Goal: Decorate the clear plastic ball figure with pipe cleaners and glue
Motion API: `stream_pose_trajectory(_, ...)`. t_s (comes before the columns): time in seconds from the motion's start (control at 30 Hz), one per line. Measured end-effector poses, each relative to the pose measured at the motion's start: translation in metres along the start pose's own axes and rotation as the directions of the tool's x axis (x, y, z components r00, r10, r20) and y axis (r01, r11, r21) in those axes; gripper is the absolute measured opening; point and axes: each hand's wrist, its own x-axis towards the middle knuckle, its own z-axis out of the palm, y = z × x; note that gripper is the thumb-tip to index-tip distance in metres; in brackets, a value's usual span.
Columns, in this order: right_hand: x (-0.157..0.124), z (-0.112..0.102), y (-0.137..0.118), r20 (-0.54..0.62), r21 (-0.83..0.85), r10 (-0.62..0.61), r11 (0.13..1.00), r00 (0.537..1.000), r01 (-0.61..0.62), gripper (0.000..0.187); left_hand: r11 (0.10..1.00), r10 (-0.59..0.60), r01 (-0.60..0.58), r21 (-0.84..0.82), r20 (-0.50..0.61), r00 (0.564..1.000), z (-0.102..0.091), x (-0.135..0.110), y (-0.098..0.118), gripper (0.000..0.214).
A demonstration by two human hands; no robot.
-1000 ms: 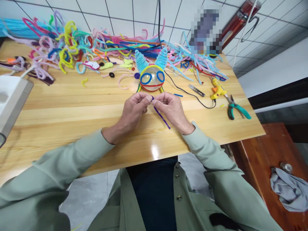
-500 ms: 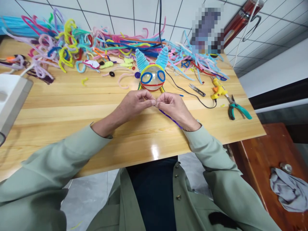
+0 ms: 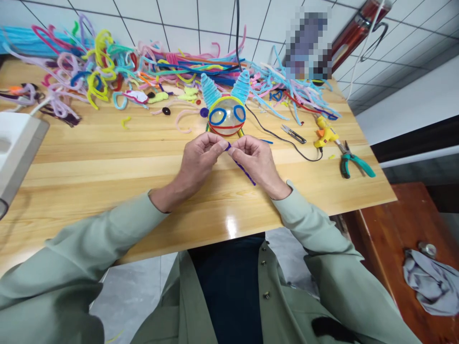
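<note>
Between the fingertips of both hands is a purple pipe cleaner (image 3: 245,173), one end pinched and the rest trailing down below my right hand. My left hand (image 3: 203,157) is closed on its tip from the left. My right hand (image 3: 254,160) pinches it close by, thumb and forefinger together. Just beyond my fingers stands a clear round figure (image 3: 227,118) with blue ring eyes, a red band, a yellow rim and two light-blue pipe-cleaner ears (image 3: 241,87). A purple coil (image 3: 204,112) lies at its left side.
A heap of coloured pipe cleaners (image 3: 143,71) runs along the wall. To the right lie thread snips (image 3: 294,134), a yellow glue gun (image 3: 325,134) with its cord, and teal-handled pliers (image 3: 355,162). A white device (image 3: 21,153) stands at the left.
My hands have shifted slightly, and a bit of purple now shows between the fingertips. The pipe cleaner's hanging end has swung left, and my left forearm has moved inward.
</note>
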Motion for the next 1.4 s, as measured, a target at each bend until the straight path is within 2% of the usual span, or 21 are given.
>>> stream_pose_trajectory(0.13,0.0,0.008,0.003,-0.03,0.045,0.004,0.999,1.0,-0.003,0.051,0.999,0.001,-0.003,-0.04,-0.061,0.998,0.007,-0.004,-0.003,0.034)
stream_pose_trajectory(0.27,-0.001,0.01,0.004,-0.077,0.031,0.004,1.0,0.997,-0.002,0.045,0.997,-0.004,-0.002,-0.073,-0.074,0.997,0.012,-0.008,-0.006,0.036)
stream_pose_trajectory(0.43,0.002,0.0,0.001,-0.07,-0.028,-0.021,0.999,0.997,0.019,0.033,0.999,-0.034,0.037,-0.039,0.094,0.995,0.001,0.0,-0.004,0.036)
stream_pose_trajectory(0.5,0.003,-0.005,0.0,-0.041,-0.073,-0.025,0.997,0.999,0.022,0.029,0.998,0.018,-0.026,0.055,0.147,0.989,-0.008,0.008,0.0,0.031)
stream_pose_trajectory(0.6,0.003,-0.009,-0.001,0.003,-0.185,-0.068,0.981,0.998,0.068,0.026,0.962,0.094,-0.148,0.231,0.227,0.969,-0.017,0.016,0.008,0.011)
stream_pose_trajectory(0.7,0.003,-0.01,-0.001,0.049,-0.306,-0.137,0.941,0.989,0.145,0.023,0.93,0.114,-0.204,0.306,0.287,0.951,-0.018,0.017,0.013,0.009)
stream_pose_trajectory(0.8,0.002,-0.011,-0.002,0.068,-0.369,-0.181,0.909,0.981,0.193,0.018,0.914,0.152,-0.231,0.335,0.247,0.957,-0.016,0.013,0.013,0.012)
stream_pose_trajectory(0.93,0.001,-0.01,0.0,0.032,-0.338,-0.173,0.925,0.984,0.174,0.016,0.917,0.214,-0.248,0.312,0.141,0.967,-0.013,0.007,0.007,0.014)
stream_pose_trajectory(1.17,-0.002,-0.001,0.003,-0.035,-0.206,-0.111,0.973,0.993,0.102,0.036,0.984,0.122,-0.122,0.128,0.005,0.992,-0.003,0.0,0.003,0.026)
stream_pose_trajectory(1.3,-0.003,0.004,-0.001,-0.073,-0.143,-0.09,0.986,0.993,0.079,0.047,0.99,0.133,-0.131,0.051,-0.028,0.991,0.004,-0.003,0.002,0.031)
stream_pose_trajectory(1.4,-0.004,0.007,-0.002,-0.12,-0.106,-0.098,0.991,0.988,0.085,0.044,0.99,0.143,-0.143,0.012,-0.045,0.989,0.007,-0.005,-0.001,0.033)
